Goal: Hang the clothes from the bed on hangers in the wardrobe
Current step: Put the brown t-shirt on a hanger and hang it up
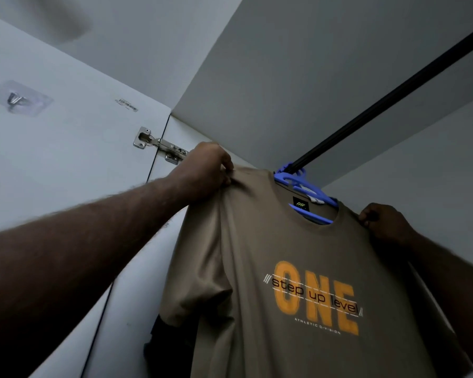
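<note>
A tan T-shirt (298, 255) with an orange "ONE" print hangs on a blue plastic hanger (309, 190), hooked over the black wardrobe rail (388, 96). My left hand (208, 170) pinches the shirt's left shoulder seam near the top. At the shirt's right shoulder, my right hand (385, 223) pinches the fabric. More blue hangers bunch together at the rail just behind the shirt's collar.
The open white wardrobe door (66, 148) stands at the left, with a metal hinge (159, 144) and a stick-on hook (18, 99). Dark clothing (170, 342) hangs low behind the shirt. The wardrobe's grey top panel (298, 64) lies close above the rail.
</note>
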Tool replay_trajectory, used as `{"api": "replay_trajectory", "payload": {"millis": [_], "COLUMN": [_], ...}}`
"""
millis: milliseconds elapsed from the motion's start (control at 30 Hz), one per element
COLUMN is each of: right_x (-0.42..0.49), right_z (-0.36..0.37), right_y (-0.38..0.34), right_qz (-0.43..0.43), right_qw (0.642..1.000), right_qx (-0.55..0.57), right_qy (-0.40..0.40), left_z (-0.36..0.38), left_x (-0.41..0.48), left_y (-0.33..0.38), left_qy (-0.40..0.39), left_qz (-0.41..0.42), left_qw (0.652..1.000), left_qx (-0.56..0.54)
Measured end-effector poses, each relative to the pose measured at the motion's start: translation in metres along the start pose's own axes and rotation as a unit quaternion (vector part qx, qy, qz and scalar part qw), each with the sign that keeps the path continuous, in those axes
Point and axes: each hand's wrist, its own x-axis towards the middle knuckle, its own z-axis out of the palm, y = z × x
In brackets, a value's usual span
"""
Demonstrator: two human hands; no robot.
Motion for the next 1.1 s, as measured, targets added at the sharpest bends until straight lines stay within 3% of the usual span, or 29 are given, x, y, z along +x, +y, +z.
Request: {"api": "replay_trajectory", "payload": {"millis": [233,367,433,567,767,900,1100], "right_x": [-0.004,-0.01,-0.015,-0.034,-0.075,-0.094,-0.133], "right_z": [0.008,0.007,0.007,0.012,0.014,0.009,0.006], "right_y": [-0.005,-0.02,-0.035,-0.085,-0.163,-0.187,-0.191], "right_qz": [0.045,0.062,0.023,-0.085,-0.255,-0.285,-0.312], "right_qw": [0.999,0.998,1.0,0.996,0.964,0.953,0.942], "right_qx": [0.009,0.016,0.006,0.024,0.036,0.061,0.027], "right_qy": [-0.002,0.006,0.015,-0.003,-0.07,-0.08,-0.124], "left_z": [-0.009,-0.012,-0.017,-0.026,-0.032,-0.043,-0.076], "left_x": [-0.011,-0.02,-0.026,-0.041,-0.06,-0.073,-0.109], "left_y": [0.004,0.009,0.015,0.026,0.03,0.036,0.037], "left_qy": [-0.01,-0.023,-0.07,-0.189,-0.221,-0.19,-0.264], "left_qz": [-0.019,-0.142,-0.21,-0.289,-0.332,-0.349,-0.369], "left_qw": [1.0,0.977,0.943,0.892,0.835,0.82,0.823], "left_qx": [-0.007,-0.158,-0.247,-0.292,-0.379,-0.413,-0.341]}}
